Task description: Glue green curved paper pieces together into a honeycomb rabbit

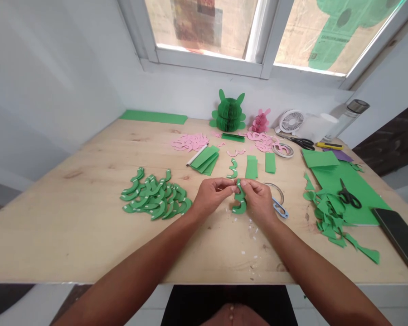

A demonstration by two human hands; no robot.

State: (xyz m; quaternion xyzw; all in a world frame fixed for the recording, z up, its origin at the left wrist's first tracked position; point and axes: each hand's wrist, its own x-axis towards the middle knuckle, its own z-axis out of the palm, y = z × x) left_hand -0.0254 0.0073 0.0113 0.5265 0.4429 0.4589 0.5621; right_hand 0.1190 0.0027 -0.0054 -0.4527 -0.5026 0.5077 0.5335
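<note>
Between my fingertips is a green wavy paper cutout (pixel 239 207) with small white strips on it. My left hand (pixel 215 194) pinches its upper end from the left. From the right, my right hand (pixel 258 195) grips the same end, thumb and fingers closed. Just beyond my hands lies another green curved cutout (pixel 233 169). A pile of similar green curved pieces (pixel 154 197), many bearing white strips, is left of my left hand. Beside my right hand are a light-blue cutter (pixel 280 209) and a roll of tape (pixel 279 190), partly hidden by that hand.
Green scraps (pixel 328 215), black scissors (pixel 349 198) on green sheets (pixel 363 190) and a dark phone (pixel 399 240) lie right. Farther back are pink cutouts (pixel 190 142), a green honeycomb paper figure (pixel 229 113), a pink one (pixel 260 121), a small fan (pixel 291 121) and a bottle (pixel 348 117).
</note>
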